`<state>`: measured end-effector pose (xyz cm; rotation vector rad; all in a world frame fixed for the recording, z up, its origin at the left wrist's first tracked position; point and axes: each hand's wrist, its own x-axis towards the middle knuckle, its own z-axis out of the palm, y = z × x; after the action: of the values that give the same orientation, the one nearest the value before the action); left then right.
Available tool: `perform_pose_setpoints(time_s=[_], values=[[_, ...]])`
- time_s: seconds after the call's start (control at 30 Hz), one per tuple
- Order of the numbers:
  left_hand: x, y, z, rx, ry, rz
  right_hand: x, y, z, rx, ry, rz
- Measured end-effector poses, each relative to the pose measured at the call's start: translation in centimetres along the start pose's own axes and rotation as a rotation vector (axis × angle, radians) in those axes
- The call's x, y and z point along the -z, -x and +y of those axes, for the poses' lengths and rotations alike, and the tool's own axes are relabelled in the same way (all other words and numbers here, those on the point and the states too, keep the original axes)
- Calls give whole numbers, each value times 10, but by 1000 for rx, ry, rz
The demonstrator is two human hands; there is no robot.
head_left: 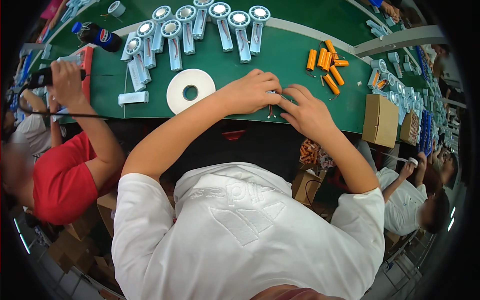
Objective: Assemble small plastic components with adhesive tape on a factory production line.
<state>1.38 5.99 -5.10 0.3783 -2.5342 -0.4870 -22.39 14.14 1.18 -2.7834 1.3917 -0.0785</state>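
Note:
At the green table's [240, 82] near edge, my two hands meet over a small part that they mostly hide. Fingers of my left hand [252, 92] are closed on it from the left. My right hand [309, 112] pinches at it from the right, thumb and forefinger close together. Between the fingertips a bit of pale and metallic material shows, too small to name. Thin red and dark wires [270, 111] with white ends hang just below. Left of my left hand, a roll of white tape [173, 94] lies flat under my forearm.
Several light-blue handheld fan bodies [220, 25] lie across the back. Orange battery cells [326, 62] with wires are grouped at the right, near a cardboard box [380, 120]. A bottle of dark drink [97, 36] lies at far left. A red-sleeved person's hand [67, 82] holds a black tool.

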Motion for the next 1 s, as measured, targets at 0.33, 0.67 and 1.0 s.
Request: perform_pose_setpoints(time_s=[0.33, 0.67, 1.0], values=[[-1, -6, 0, 28, -8, -53, -21, 30, 21, -762, -1076, 84], [4, -15, 12, 80, -112, -144, -40, 9, 15, -844, -1349, 29], [20, 13, 61, 245, -332, 88, -57, 19, 20, -303, -829, 301]])
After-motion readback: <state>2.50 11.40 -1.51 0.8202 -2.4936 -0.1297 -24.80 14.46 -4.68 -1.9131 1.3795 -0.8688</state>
